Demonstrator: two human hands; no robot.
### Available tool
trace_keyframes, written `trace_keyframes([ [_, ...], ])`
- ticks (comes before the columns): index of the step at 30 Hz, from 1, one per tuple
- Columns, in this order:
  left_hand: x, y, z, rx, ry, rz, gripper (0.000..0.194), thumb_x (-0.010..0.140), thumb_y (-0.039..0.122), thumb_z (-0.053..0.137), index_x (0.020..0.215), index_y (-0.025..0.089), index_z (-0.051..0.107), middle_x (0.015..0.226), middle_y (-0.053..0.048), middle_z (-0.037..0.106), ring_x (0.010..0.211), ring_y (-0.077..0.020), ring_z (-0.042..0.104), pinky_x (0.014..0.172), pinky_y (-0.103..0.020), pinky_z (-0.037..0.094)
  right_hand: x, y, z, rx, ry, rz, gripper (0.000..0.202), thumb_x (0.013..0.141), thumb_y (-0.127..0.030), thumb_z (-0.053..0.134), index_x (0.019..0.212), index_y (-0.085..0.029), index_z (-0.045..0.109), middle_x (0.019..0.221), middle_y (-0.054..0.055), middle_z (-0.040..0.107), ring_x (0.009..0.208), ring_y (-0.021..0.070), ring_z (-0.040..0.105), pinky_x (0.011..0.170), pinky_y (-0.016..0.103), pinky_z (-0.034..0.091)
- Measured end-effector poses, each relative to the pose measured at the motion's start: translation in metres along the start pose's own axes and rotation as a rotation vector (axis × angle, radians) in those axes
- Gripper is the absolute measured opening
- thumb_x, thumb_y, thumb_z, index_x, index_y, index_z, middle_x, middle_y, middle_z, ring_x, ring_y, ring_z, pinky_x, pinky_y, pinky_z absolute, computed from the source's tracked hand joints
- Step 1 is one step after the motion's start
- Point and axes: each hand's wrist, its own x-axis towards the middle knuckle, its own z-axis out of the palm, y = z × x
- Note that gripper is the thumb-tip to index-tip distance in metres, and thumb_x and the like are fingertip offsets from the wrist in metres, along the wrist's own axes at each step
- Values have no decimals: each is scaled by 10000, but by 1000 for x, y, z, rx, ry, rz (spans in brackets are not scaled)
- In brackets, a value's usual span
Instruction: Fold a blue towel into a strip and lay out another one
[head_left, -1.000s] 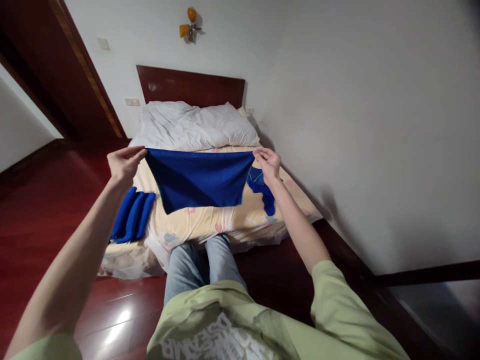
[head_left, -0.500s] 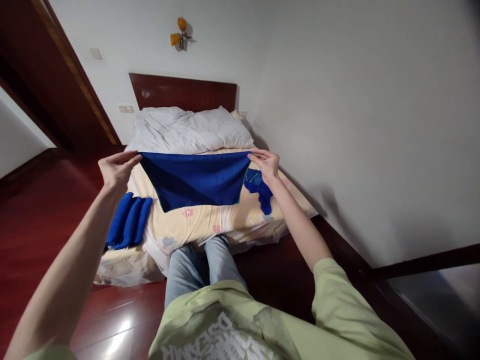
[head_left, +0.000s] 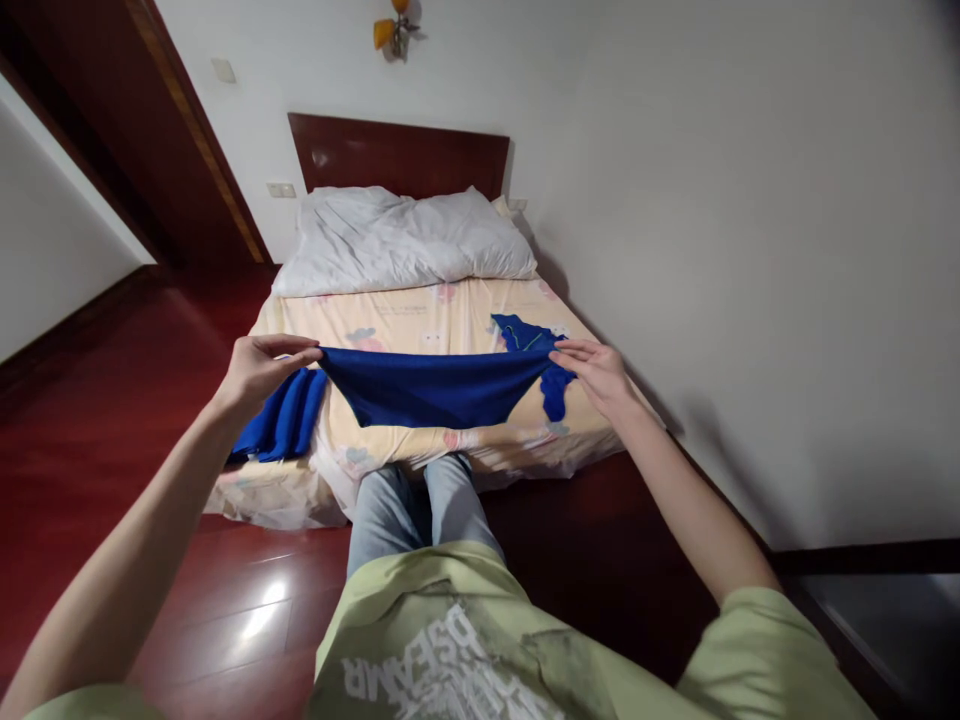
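A blue towel [head_left: 439, 388] with a thin green edge is stretched out in the air over the bed. My left hand [head_left: 266, 368] pinches its upper left corner, and my right hand [head_left: 596, 372] pinches the upper right one. The top edge is nearly straight while the lower part sags. Behind my left wrist, several rolled or folded blue towels [head_left: 289, 415] lie side by side at the bed's left corner, partly hidden. Past my right hand lies a crumpled heap of blue cloth [head_left: 555, 395] with green edging, partly covered by the hand and the held towel.
The bed [head_left: 397, 318] has a patterned cream sheet, a bunched white quilt [head_left: 405, 240] and a dark wooden headboard [head_left: 397, 155]. A wall [head_left: 750, 250] runs along the right side. Dark red floor [head_left: 97, 400] stretches to the left, near a door [head_left: 135, 130].
Both hands have come down with the towel, which now hangs lower over the bed and shows less of its height. The view has shifted slightly, and more sheet shows behind the towel.
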Motion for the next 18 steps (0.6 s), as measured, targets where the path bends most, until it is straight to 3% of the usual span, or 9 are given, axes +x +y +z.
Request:
trace_keyframes([
  [4,-23,-6,-6,24,-96,-86,405,534,444,929,822,185,810,882,-89,777,875,-271,719,815,-362,596,-14,8,-13,-7,-37,89,518,469,-419,996,862,-168,771,839,75,754,778,195,707,691,326,579],
  [8,-20,-17,-1,-5,-150,-170,411,498,484,925,778,210,803,821,-83,769,838,-266,729,767,-340,603,-5,15,-8,-11,-80,174,528,467,-421,996,870,-166,770,806,74,753,659,164,671,578,296,547],
  [13,11,-43,14,6,-166,-192,465,467,521,925,779,204,790,752,-91,760,722,-256,717,611,-311,576,33,39,24,-13,-98,273,518,451,-376,994,866,-161,773,772,71,761,595,139,660,494,236,498],
  [18,68,-61,41,10,-108,-170,594,485,524,913,927,150,781,778,-122,763,709,-245,709,601,-296,544,94,58,70,-4,-33,226,473,459,-323,985,827,-147,747,710,55,746,582,145,666,488,227,496],
])
